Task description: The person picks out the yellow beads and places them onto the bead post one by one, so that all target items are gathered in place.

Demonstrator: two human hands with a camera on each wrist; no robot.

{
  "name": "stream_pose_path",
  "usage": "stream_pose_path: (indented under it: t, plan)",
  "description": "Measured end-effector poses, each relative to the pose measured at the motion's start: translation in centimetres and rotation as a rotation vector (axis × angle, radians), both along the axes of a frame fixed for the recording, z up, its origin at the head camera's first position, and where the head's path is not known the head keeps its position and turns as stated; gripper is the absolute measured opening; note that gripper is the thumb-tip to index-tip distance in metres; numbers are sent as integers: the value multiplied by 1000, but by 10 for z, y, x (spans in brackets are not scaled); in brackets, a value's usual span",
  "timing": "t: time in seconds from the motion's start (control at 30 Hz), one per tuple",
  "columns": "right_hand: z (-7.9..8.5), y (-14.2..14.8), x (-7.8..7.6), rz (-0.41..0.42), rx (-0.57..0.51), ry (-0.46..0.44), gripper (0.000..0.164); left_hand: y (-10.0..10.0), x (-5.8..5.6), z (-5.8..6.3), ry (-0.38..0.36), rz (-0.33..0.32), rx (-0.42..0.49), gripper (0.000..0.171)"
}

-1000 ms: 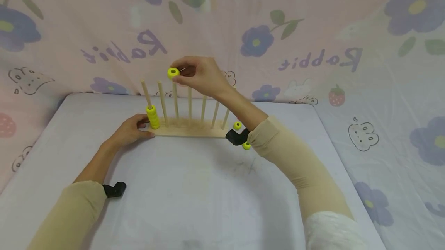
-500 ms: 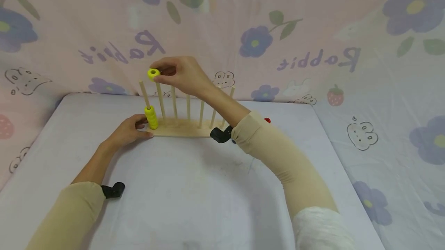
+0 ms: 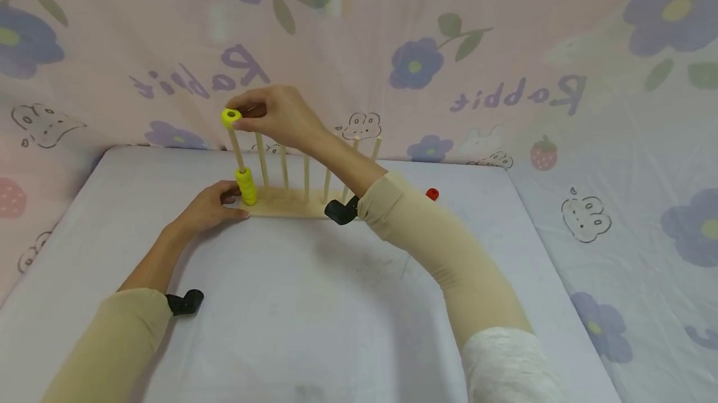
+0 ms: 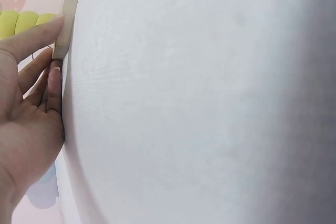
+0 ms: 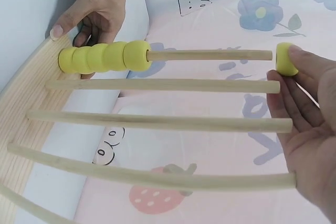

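My right hand [image 3: 286, 118] pinches a yellow bead [image 3: 230, 118] between thumb and fingers at the top of the leftmost peg. In the right wrist view this bead [image 5: 284, 60] sits in line with the peg's tip, a narrow gap apart. Several yellow beads [image 5: 105, 57] are stacked at the foot of that peg. The wooden peg stand [image 3: 291, 205] has a row of upright pegs; the others in view carry no beads. My left hand [image 3: 210, 207] grips the stand's left end, its thumb on the base [image 4: 64, 40] in the left wrist view.
A red bead [image 3: 432, 194] lies on the white-covered table [image 3: 280, 316] right of the stand, beside my right sleeve, which hides part of the tabletop. Patterned cloth [image 3: 348, 48] hangs behind the table. Black wrist pieces [image 3: 187, 302] stick out from both cuffs.
My right hand has carried the yellow bead leftward past other pegs to the leftmost peg. A red bead has come into view behind the right arm. The left hand keeps its place.
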State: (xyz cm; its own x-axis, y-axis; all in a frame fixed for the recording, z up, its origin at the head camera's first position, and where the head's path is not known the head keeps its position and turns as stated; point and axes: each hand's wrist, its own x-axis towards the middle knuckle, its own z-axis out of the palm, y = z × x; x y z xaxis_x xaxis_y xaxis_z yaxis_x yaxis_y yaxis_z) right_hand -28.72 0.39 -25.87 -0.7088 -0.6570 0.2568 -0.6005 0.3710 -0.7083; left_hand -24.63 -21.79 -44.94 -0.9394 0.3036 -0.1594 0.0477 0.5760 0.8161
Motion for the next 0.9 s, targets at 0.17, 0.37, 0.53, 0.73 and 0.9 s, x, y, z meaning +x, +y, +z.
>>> stream_pose_path:
  t: [0.17,0.37,0.53,0.73,0.9]
  plan:
    - [-3,-6,-1,3,46,-13,31,0,0,-2,-11,-4,-5,85]
    - [-5,-10,-2,1,122,-5,32,-1,2,-2,-2,-3,-2,82]
    - [-4,-11,-3,3,163,-2,32,-2,2,-1,14,-10,-6,80]
    - [-3,-11,-3,5,173,-19,30,-1,2,1,12,-7,-1,78]
    - [-2,-9,-3,4,171,-23,31,0,0,1,13,-12,-4,80]
